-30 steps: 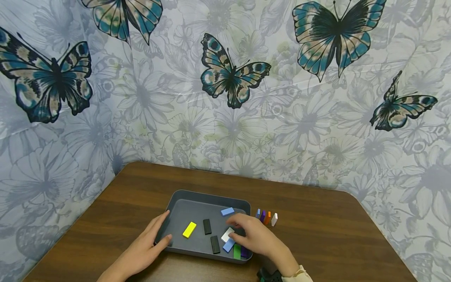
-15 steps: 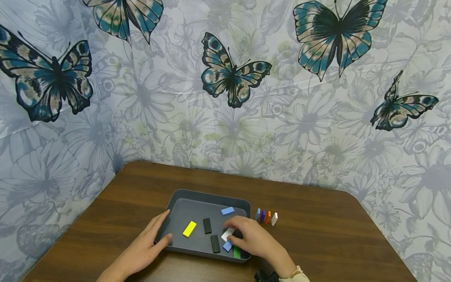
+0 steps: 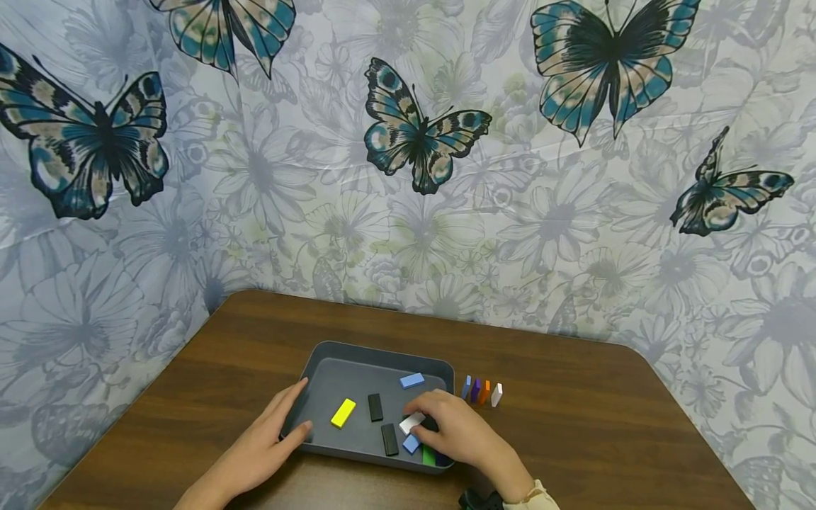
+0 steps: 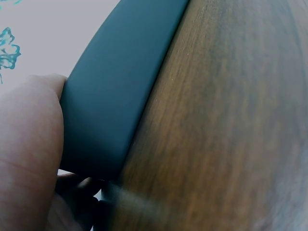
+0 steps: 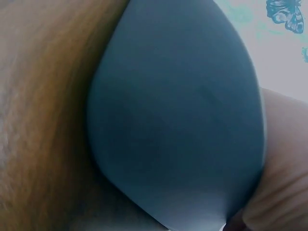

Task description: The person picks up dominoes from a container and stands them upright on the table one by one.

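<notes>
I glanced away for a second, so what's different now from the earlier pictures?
The right hand moved slightly left, its thumb and forefinger closing in about the white block; whether they pinch it, I can't tell. The left hand stayed at the tray; the yellow block stayed put.

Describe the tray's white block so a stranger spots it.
On the brown table, find the gray tray. Toward its right end, by the right hand, is the white block. Another white block stands outside, but inside only this one shows white.
</notes>
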`<state>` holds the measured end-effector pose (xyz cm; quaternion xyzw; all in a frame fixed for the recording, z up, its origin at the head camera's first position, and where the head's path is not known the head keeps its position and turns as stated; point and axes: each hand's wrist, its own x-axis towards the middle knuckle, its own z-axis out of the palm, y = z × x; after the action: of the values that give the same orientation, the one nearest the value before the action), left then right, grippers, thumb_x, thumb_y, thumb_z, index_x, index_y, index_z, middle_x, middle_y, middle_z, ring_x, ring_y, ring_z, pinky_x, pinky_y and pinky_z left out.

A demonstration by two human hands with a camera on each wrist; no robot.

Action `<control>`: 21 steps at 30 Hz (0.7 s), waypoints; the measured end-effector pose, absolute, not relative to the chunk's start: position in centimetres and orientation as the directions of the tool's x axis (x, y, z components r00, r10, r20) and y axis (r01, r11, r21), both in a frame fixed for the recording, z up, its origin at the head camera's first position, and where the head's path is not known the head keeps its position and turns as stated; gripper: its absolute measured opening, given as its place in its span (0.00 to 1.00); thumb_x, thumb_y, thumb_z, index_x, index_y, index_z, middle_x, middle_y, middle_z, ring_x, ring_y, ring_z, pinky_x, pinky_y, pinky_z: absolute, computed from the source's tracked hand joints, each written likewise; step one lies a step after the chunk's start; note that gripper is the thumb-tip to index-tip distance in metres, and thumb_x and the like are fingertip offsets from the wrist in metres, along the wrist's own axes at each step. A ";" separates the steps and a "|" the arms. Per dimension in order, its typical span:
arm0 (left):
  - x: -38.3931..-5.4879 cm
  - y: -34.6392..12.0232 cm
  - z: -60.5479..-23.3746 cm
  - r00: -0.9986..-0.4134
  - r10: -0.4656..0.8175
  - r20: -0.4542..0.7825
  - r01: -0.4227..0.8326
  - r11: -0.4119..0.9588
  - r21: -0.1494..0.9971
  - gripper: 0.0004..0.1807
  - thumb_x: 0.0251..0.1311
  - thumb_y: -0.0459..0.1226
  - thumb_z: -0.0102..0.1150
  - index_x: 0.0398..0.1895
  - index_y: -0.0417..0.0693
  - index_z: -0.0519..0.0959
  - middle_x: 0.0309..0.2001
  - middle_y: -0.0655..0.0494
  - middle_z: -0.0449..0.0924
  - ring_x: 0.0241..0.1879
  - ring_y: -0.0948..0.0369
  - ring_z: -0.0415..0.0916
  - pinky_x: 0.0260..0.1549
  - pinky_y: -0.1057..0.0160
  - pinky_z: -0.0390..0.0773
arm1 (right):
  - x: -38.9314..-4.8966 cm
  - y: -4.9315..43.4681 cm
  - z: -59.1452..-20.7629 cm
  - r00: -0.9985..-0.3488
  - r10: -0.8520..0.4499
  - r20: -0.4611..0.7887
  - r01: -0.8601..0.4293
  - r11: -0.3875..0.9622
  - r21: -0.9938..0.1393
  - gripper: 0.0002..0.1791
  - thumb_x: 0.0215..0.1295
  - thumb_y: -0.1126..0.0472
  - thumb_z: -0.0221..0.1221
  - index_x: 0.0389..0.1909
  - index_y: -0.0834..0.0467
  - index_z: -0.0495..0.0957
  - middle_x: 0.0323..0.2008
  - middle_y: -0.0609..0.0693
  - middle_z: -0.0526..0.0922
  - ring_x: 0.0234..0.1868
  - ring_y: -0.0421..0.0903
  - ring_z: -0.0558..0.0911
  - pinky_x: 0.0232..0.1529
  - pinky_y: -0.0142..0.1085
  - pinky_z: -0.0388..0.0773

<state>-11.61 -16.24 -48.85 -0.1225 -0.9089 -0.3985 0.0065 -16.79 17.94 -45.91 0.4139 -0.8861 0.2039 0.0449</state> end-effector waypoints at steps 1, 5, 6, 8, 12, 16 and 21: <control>-11.6 -16.2 -48.8 -0.970 0.217 0.111 0.229 0.654 0.721 0.38 0.69 0.56 0.47 0.77 0.59 0.47 0.74 0.54 0.51 0.71 0.50 0.55 0.60 0.41 0.65 | -16.8 17.9 -45.9 -0.652 -0.715 0.252 -0.753 0.574 -0.321 0.11 0.65 0.57 0.62 0.46 0.52 0.81 0.43 0.41 0.83 0.45 0.37 0.79 0.47 0.31 0.77; -11.6 -16.2 -48.8 -0.969 0.217 0.115 0.232 0.659 0.716 0.38 0.69 0.56 0.47 0.77 0.59 0.47 0.74 0.53 0.51 0.71 0.50 0.55 0.60 0.41 0.65 | -16.8 18.0 -46.0 -0.660 -0.711 0.244 -0.746 0.581 -0.325 0.10 0.65 0.56 0.62 0.46 0.51 0.81 0.42 0.40 0.83 0.45 0.36 0.79 0.47 0.31 0.77; -11.6 -16.1 -48.8 -0.969 0.217 0.118 0.235 0.661 0.713 0.38 0.69 0.56 0.47 0.77 0.59 0.48 0.74 0.53 0.51 0.71 0.50 0.55 0.59 0.41 0.65 | -16.9 18.0 -46.0 -0.660 -0.711 0.242 -0.745 0.581 -0.327 0.10 0.65 0.56 0.61 0.46 0.52 0.81 0.42 0.40 0.83 0.45 0.36 0.78 0.47 0.32 0.77; -11.6 -16.1 -48.8 -0.968 0.217 0.123 0.239 0.666 0.706 0.38 0.69 0.56 0.47 0.77 0.59 0.48 0.74 0.53 0.52 0.71 0.51 0.56 0.59 0.41 0.66 | -16.9 18.0 -46.0 -0.666 -0.708 0.235 -0.739 0.584 -0.335 0.10 0.65 0.57 0.61 0.46 0.52 0.81 0.42 0.40 0.83 0.45 0.36 0.78 0.47 0.32 0.77; -11.6 -16.1 -48.9 -0.969 0.216 0.117 0.234 0.664 0.711 0.38 0.69 0.56 0.47 0.77 0.59 0.47 0.74 0.54 0.51 0.71 0.51 0.55 0.60 0.41 0.65 | -16.9 18.0 -46.0 -0.669 -0.705 0.233 -0.736 0.587 -0.336 0.10 0.65 0.56 0.62 0.46 0.51 0.82 0.42 0.40 0.83 0.44 0.36 0.78 0.46 0.31 0.77; -11.7 -16.2 -48.9 -0.971 0.218 0.101 0.221 0.651 0.726 0.38 0.69 0.56 0.47 0.77 0.59 0.47 0.74 0.53 0.50 0.71 0.50 0.54 0.60 0.40 0.64 | -16.7 18.0 -45.9 -0.681 -0.698 0.223 -0.726 0.601 -0.334 0.11 0.63 0.52 0.63 0.45 0.50 0.82 0.41 0.38 0.82 0.44 0.36 0.78 0.46 0.30 0.76; -11.7 -16.2 -48.9 -0.972 0.214 0.097 0.216 0.648 0.730 0.39 0.69 0.56 0.47 0.77 0.60 0.46 0.75 0.53 0.50 0.71 0.50 0.54 0.61 0.40 0.64 | -16.6 18.0 -45.7 -0.690 -0.691 0.214 -0.717 0.614 -0.329 0.12 0.63 0.50 0.63 0.45 0.48 0.81 0.42 0.37 0.81 0.44 0.35 0.78 0.46 0.30 0.76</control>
<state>-11.70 -16.17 -48.92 -0.1185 -0.9079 -0.4022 0.0009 -16.63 17.95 -45.74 0.3923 -0.8977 0.1978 0.0328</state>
